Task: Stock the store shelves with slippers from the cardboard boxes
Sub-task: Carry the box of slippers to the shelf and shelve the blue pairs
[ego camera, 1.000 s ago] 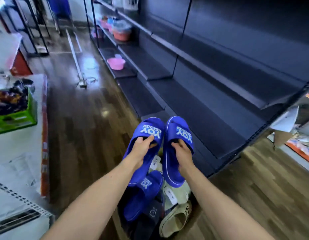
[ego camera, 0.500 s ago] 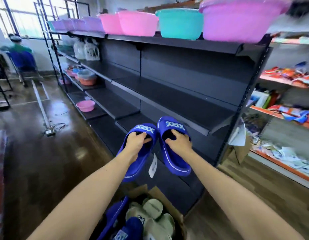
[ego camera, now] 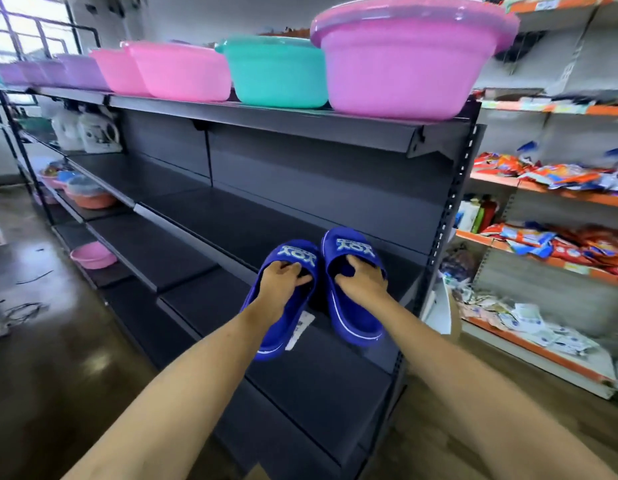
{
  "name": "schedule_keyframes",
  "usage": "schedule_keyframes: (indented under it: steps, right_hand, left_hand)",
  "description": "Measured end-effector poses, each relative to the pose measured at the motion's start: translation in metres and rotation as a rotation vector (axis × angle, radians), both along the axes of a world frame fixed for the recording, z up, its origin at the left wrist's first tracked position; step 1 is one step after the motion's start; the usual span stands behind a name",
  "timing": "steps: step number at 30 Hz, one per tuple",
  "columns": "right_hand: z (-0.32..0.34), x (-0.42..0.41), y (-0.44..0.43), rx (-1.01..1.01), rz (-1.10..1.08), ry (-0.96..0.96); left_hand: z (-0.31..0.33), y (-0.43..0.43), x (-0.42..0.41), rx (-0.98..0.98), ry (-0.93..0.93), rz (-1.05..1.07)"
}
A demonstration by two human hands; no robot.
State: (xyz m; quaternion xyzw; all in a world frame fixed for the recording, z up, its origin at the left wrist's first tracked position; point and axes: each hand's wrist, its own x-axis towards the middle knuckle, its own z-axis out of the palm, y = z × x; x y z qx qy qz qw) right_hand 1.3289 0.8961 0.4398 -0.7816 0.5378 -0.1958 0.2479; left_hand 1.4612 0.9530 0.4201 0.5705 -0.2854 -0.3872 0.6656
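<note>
Two hands each grip one blue slipper at the dark shelf unit (ego camera: pixel 266 216), close to its right-hand end. The left hand (ego camera: pixel 283 278) curls its fingers in at the strap of the left slipper (ego camera: pixel 297 252), and the right hand (ego camera: pixel 361 280) does the same with the right slipper (ego camera: pixel 354 317). The pair sits side by side, nearly touching. Both slippers point their toes in over a middle board of the unit, while their heels jut out past that board's front edge. Whether the soles rest on the board cannot be told. A white tag (ego camera: pixel 302 325) hangs by the left slipper's inner side, in front of the unit. On the unit's top board stand plastic basins in a row: a large pink-purple basin (ego camera: pixel 404 74) at the right end, a teal basin (ego camera: pixel 276 77) next along, and pink basins (ego camera: pixel 183 74) further left. Beyond the unit's right end stand orange-edged shelves (ego camera: pixel 542 194) with packets.
</note>
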Motion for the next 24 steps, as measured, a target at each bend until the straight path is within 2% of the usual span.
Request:
schedule_keyframes:
  steps: [3,4,7,9,11,16,19,22,24]
  right_hand:
    - [-0.015,-0.006,-0.024,0.015,-0.018,0.097]
    - [-0.021,-0.004,-0.028,0.002,-0.011,0.125]
    - [-0.034,0.005,-0.037,-0.036,0.005,0.116]
    - [-0.037,0.011,-0.04,-0.076,-0.014,0.085]
    - [-0.038,0.014,-0.042,-0.106,-0.049,0.071]
    - [-0.033,0.013,-0.039,-0.041,-0.033,0.133]
    - [-0.033,0.005,-0.032,-0.058,-0.005,0.286]
    - [-0.04,-0.006,-0.03,-0.073,-0.026,0.364]
    - [-0.048,-0.006,-0.029,-0.084,-0.114,0.311]
  left_hand:
    - [-0.009,-0.03,-0.002,0.066,-0.141,0.014]
    - [-0.011,-0.037,0.002,0.12,-0.255,0.049]
    - [-0.017,-0.041,0.012,0.337,-0.777,0.037]
    - [-0.022,-0.044,0.013,0.413,-0.995,-0.045]
    - [-0.024,-0.052,0.012,0.502,-1.123,-0.127]
    - [-0.019,-0.068,0.009,0.576,-1.112,-0.253]
    - [-0.02,-0.083,0.004,0.589,-1.141,-0.322]
    - [-0.021,-0.101,-0.005,0.529,-1.165,-0.351]
    - [-0.024,-0.114,-0.013,0.469,-1.182,-0.363]
